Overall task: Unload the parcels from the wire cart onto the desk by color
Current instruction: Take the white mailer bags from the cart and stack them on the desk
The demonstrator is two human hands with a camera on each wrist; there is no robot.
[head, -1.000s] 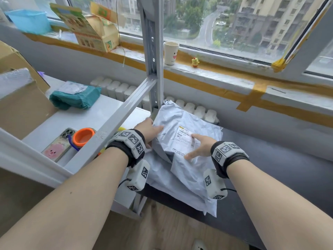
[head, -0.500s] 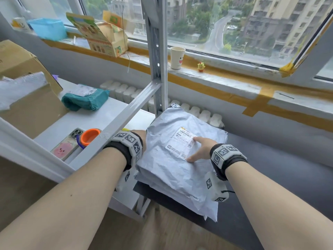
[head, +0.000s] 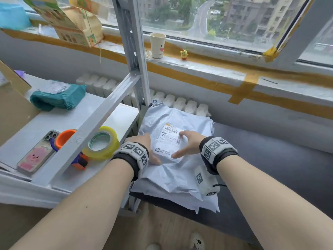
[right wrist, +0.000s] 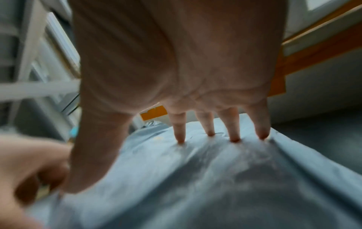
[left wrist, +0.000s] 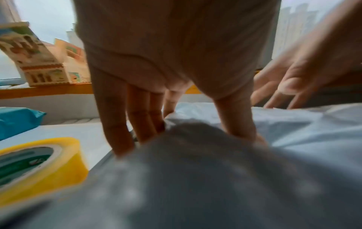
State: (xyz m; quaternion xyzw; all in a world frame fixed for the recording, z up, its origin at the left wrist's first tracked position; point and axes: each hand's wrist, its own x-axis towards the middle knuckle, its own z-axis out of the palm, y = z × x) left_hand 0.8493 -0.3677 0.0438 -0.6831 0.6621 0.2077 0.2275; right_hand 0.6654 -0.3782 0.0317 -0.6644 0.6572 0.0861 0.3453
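While the desk [head: 270,159] carries the grey parcels [head: 180,177], I press both hands flat on the top one: left hand [head: 144,147] at its left edge, right hand [head: 189,143] on the label [head: 167,139], fingers straight, gripping nothing.

The white shipping label [head: 170,141] on the top grey parcel [head: 180,170] carries a barcode and lines of print too small to read. The wrist bands [head: 214,147] bear square black-and-white coded markers, no legible words.
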